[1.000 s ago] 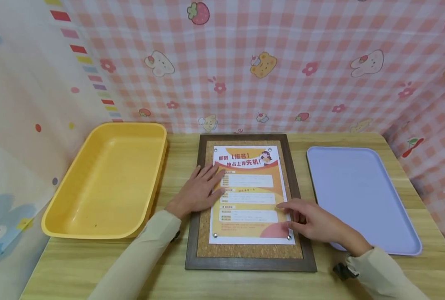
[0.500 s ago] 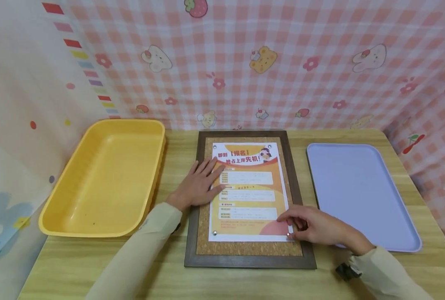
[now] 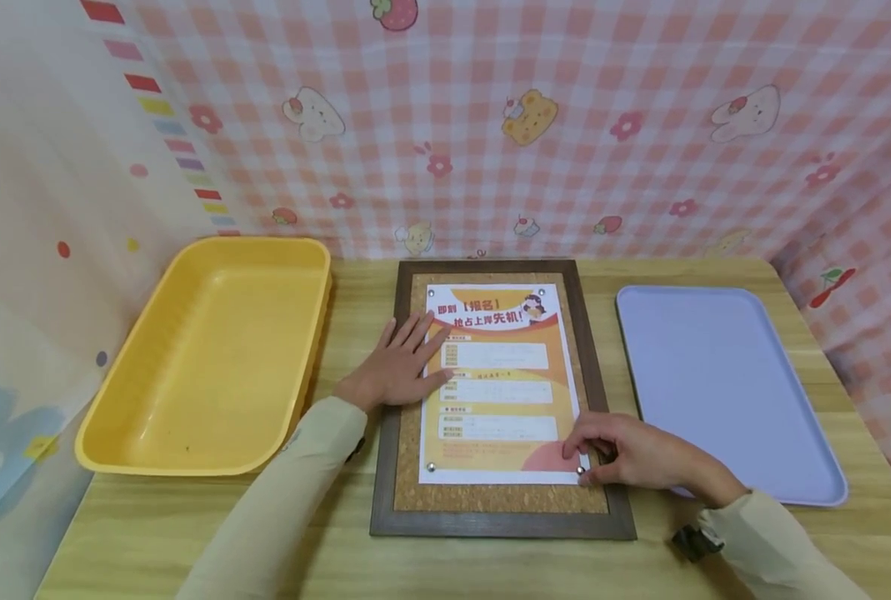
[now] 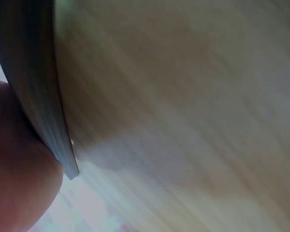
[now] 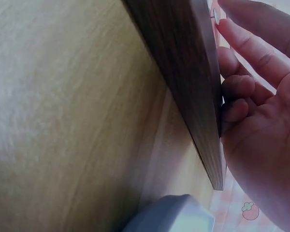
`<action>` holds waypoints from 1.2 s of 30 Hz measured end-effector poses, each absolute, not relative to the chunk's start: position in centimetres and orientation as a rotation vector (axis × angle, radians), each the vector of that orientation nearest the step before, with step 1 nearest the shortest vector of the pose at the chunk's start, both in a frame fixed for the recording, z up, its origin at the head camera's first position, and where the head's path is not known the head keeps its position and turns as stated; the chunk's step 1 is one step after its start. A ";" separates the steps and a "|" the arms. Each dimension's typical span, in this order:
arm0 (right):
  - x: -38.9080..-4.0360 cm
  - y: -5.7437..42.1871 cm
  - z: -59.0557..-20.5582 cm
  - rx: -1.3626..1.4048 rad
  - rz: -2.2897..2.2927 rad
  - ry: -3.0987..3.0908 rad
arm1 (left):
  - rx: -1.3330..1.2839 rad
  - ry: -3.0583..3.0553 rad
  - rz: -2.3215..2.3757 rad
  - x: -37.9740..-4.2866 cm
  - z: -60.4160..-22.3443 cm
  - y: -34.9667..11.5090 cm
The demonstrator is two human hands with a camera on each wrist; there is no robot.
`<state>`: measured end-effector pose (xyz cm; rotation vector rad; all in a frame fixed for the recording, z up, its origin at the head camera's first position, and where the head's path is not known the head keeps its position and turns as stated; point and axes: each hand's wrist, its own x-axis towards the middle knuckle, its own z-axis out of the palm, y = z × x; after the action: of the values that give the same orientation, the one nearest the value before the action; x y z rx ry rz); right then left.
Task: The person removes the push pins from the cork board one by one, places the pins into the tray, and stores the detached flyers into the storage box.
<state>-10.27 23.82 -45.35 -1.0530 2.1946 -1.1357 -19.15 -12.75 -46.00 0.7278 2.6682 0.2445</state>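
A printed orange-and-white poster lies on a cork board with a dark wooden frame, a silver thumbtack at each corner. My left hand rests with spread fingers on the poster's left edge, its palm crossing the frame. At the lower right corner, my right hand pinches around a thumbtack with thumb and index finger. The right wrist view shows this thumbtack between those two fingertips, the other fingers curled by the frame. Only the frame's side and part of my hand show in the left wrist view.
A deep yellow tray stands to the left on the wooden table. Right of the board lies a flat lilac tray. Patterned cloth hangs behind the table and at both sides.
My right hand has slid down the poster's right edge to the lower right thumbtack, and its thumb and index finger have come together around it. The left hand has stayed in place.
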 end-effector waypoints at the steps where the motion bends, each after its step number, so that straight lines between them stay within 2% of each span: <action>1: -10.3 23.9 -45.3 -1.056 -1.130 2.202 | 0.730 2.669 0.246 -19.2 -46.0 -12.7; 36: -10.5 24.1 -45.5 -1.123 -1.093 2.199 | 0.741 2.693 0.301 -19.0 -46.4 -12.6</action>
<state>-10.50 24.12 -45.52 -1.1228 2.1991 -1.0926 -19.04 -12.60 -46.44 0.7411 2.6926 0.3008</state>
